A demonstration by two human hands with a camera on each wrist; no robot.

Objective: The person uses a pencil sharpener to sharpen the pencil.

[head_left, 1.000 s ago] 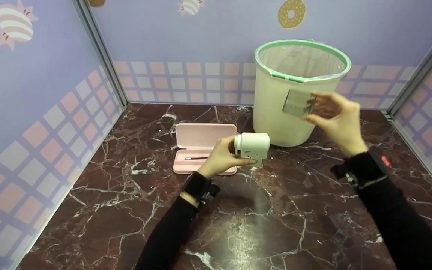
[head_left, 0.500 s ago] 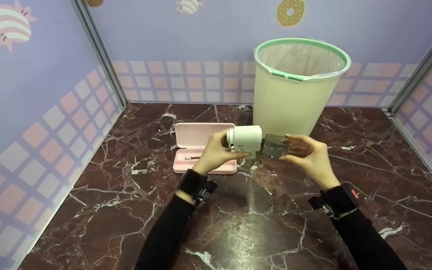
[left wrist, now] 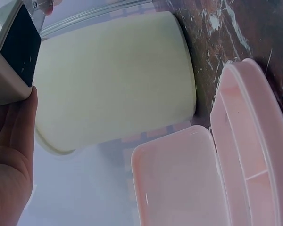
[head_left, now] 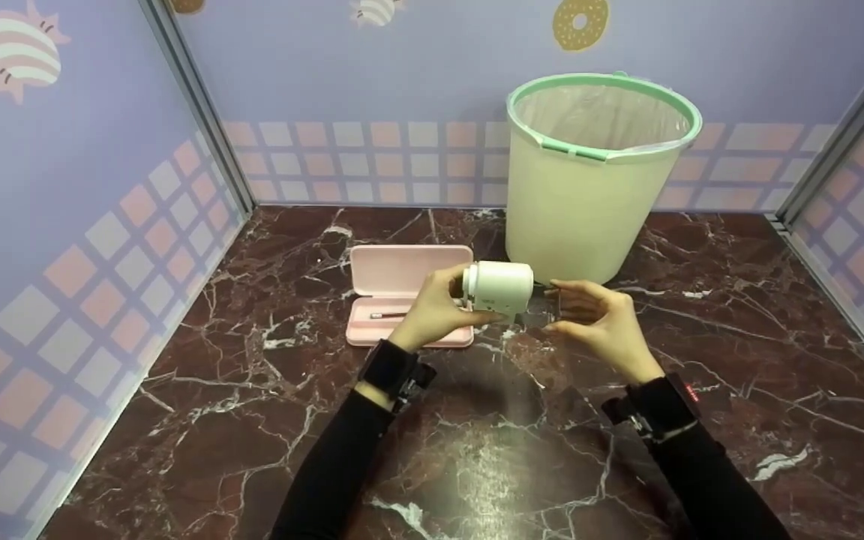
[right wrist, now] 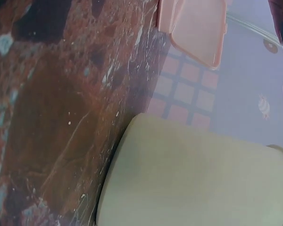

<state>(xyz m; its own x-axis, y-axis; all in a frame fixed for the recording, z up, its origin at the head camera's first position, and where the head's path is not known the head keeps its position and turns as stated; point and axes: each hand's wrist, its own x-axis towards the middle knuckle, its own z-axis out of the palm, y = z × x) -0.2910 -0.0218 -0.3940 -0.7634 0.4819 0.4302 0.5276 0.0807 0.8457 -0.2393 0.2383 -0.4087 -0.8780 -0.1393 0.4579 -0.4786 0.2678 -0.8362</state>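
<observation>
In the head view my left hand (head_left: 429, 313) grips a white pencil sharpener (head_left: 503, 285) held on its side above the table. My right hand (head_left: 603, 324) pinches the sharpener's clear shavings container (head_left: 537, 315) by its outer end, right at the body's lower right side. The left wrist view shows a dark panel on the sharpener (left wrist: 4, 80), with the left fingers beneath it. Behind the left hand lies an open pink pencil case (head_left: 412, 271) with a pencil (head_left: 388, 316) in it. Only slivers of the right fingers show in the right wrist view.
A tall pale bin (head_left: 578, 202) with a green rim and a plastic liner stands behind the hands at the back right. Patterned panels (head_left: 372, 90) enclose the dark marbled table (head_left: 267, 420) at the back and both sides.
My right hand has come down and left from in front of the bin, bringing the clear container up to the sharpener. The left hand has shifted only slightly.
</observation>
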